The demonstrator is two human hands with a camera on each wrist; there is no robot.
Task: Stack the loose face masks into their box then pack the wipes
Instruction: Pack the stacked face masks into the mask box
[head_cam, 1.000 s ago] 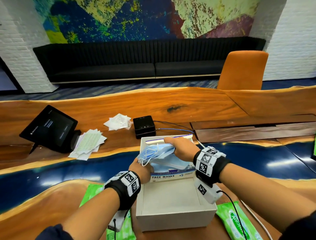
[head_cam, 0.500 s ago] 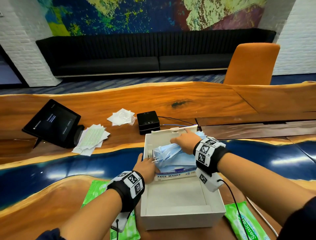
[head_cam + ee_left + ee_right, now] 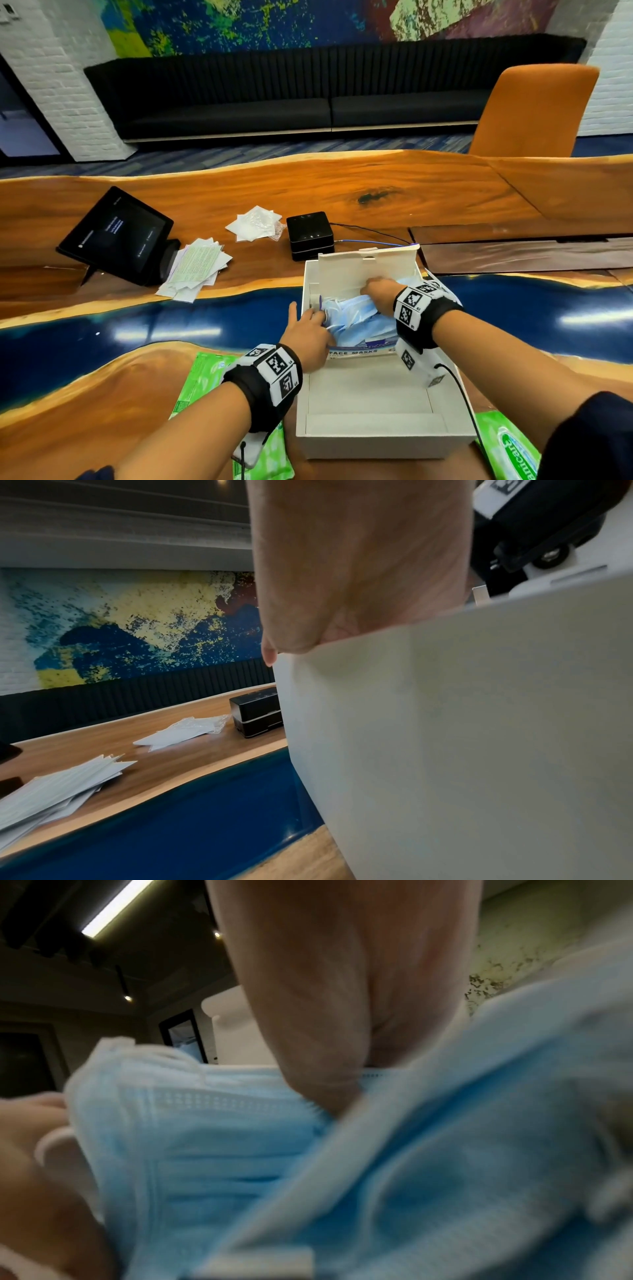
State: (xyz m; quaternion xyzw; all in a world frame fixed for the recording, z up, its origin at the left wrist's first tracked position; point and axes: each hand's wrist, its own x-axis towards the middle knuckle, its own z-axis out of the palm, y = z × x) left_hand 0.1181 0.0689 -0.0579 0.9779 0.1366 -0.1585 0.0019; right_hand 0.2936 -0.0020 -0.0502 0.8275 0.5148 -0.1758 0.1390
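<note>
Now two wipe packs [image 3: 219,387] flank one white box [image 3: 370,442]. Blue masks [image 3: 356,318], lifted earlier, are pressed inside by the right hand [image 3: 380,294], grip unclear; the left hand [image 3: 308,335] pinches them.

Tablet [image 3: 116,236] stood tilted at left, paper slips [image 3: 195,265] just beside it. Black box [image 3: 310,234] near white packets [image 3: 255,222]. Orange chair [image 3: 534,109] beyond the table [image 3: 308,181].

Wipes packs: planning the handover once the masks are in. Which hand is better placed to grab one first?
Probably the left hand: it sits at the box's left wall, and a green wipes pack lies under that forearm. The right hand is deep in the box on the masks.
</note>
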